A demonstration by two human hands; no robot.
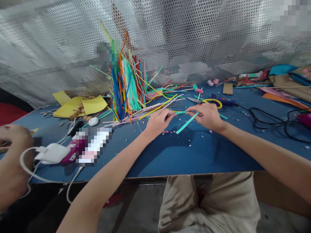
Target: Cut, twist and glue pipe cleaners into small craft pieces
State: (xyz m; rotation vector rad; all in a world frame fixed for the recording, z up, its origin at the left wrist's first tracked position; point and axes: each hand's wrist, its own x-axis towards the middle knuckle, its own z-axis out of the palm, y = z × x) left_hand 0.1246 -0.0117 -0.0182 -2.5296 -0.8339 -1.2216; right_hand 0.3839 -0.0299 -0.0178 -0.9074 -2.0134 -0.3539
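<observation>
Over the middle of the blue table, my left hand [159,122] pinches one end of a short teal pipe cleaner [180,113]. My right hand [206,115] grips its other end, so the piece spans the small gap between my fingertips. A longer teal strip [187,123] slants down and left from under my right fingers. Just behind my right hand lie scissors [213,102] with yellow handles. Small pink and teal scraps dot the table below my hands.
Bundled colourful pipe cleaners [131,87] stand behind, left of centre. Yellow paper [94,105], a white charger [54,153], a purple box [75,149] and another person's hand [17,142] are at left. A black cable [264,121] and a glue gun [222,99] lie right.
</observation>
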